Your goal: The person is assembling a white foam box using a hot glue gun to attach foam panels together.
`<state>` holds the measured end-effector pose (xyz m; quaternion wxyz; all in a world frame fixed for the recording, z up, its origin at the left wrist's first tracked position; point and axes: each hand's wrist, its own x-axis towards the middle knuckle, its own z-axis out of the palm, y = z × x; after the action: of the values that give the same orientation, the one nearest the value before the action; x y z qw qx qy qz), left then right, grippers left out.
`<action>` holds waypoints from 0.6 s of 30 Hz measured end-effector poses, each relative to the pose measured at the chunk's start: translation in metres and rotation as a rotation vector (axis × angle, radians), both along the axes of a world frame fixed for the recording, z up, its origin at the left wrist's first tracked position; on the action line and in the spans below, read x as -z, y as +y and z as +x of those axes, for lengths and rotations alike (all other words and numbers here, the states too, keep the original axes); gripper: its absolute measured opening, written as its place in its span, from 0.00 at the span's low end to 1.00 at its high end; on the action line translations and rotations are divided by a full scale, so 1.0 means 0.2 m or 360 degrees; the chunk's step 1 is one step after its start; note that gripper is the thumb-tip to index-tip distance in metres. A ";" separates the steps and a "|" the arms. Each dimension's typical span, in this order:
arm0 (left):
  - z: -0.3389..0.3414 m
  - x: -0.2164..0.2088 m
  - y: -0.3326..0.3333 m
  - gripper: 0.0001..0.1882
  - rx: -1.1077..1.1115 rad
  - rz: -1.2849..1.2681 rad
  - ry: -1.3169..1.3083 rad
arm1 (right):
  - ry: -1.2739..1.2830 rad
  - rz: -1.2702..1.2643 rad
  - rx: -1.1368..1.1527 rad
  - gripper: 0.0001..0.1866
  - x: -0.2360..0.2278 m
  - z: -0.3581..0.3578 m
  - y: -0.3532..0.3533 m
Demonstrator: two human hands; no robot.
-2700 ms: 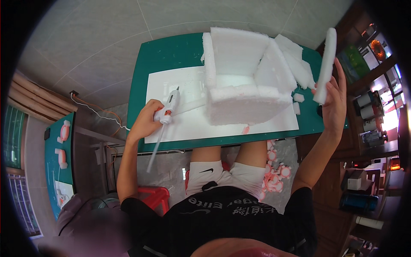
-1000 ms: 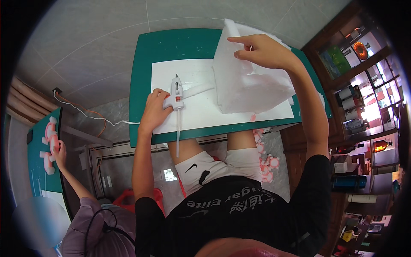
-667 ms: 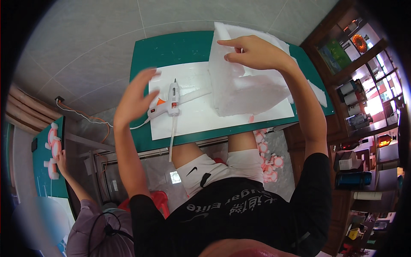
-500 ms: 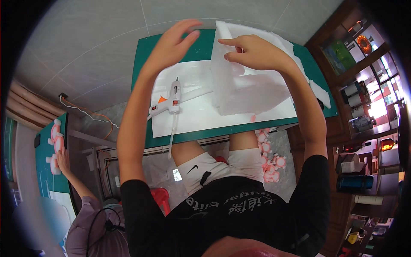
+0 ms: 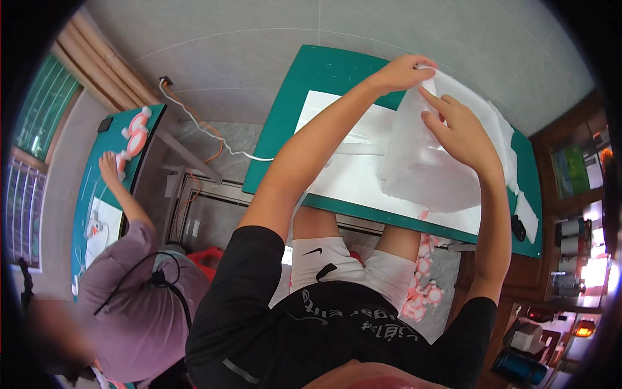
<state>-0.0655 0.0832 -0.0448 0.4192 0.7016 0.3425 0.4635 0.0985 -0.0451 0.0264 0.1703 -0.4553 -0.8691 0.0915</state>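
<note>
At the far end of the green table, my left hand (image 5: 409, 72) is closed with thumb and fingers on the far edge of a white foam sheet (image 5: 431, 178). This soft, translucent sheet lies in a loose stack at the table's right side. Just nearer, my right hand (image 5: 461, 129) reaches over the sheet, index finger stretched toward the left hand and thumb apart. The fingertip is at the sheet's narrow edge; firm contact is hard to tell. A white strip (image 5: 356, 149) lies left of the stack on a white board (image 5: 350, 188). My left forearm hides the glue gun.
A white cord (image 5: 243, 154) runs from the wall socket to the green table (image 5: 324, 65). Beside the stack lie a black object (image 5: 518, 228) and a foam scrap (image 5: 528, 217). Pink-and-white pieces (image 5: 424, 295) cover floor at my right. A co-worker's hand (image 5: 110, 167) touches similar pieces left.
The view has swung left. My left hand has moved right from open air to the foam sheet's far edge and closed on it. The right hand stays over the sheet.
</note>
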 end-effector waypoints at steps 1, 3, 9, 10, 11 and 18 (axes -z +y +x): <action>0.00 -0.01 -0.01 0.20 -0.0047 0.0008 0.0050 | 0.0001 -0.0003 -0.0023 0.25 0.01 -0.01 -0.02; 0.01 -0.01 -0.02 0.20 -0.0084 0.0012 0.0099 | -0.0027 0.0254 0.0102 0.23 0.03 0.00 -0.08; 0.02 0.02 0.07 0.18 0.0006 0.0077 -0.0004 | 0.0098 0.0642 -0.0184 0.25 0.15 0.05 -0.14; -0.01 0.03 0.08 0.17 -0.0008 0.0084 -0.0003 | 0.0094 0.0639 -0.0149 0.25 0.18 0.03 -0.16; -0.04 0.02 0.08 0.18 -0.0015 0.0076 0.0030 | 0.0113 0.0713 -0.0148 0.27 0.21 0.01 -0.18; -0.02 0.00 0.06 0.17 0.0019 -0.0058 0.0088 | 0.0166 0.0915 -0.0067 0.32 0.30 0.00 -0.24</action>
<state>-0.0701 0.0949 -0.0440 0.4250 0.7085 0.3580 0.4349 0.0994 -0.0934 -0.0345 0.3348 -0.3649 -0.8587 -0.1319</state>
